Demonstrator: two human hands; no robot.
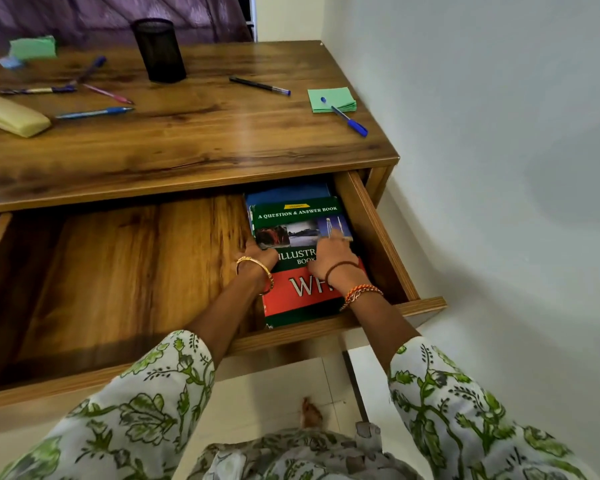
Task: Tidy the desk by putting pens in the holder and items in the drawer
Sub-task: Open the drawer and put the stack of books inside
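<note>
Head view: drawer (378, 237) pulled open under table (205, 143); green book (298, 216) lies flat in its right end, atop blue book (288, 192); left hand (258, 253) grips book's left edge, fingers curled; right hand (329, 252) flat on cover, fingers extended; black pen holder (159, 50) upright at table rear; pens (94, 112) scattered on tabletop.
</note>
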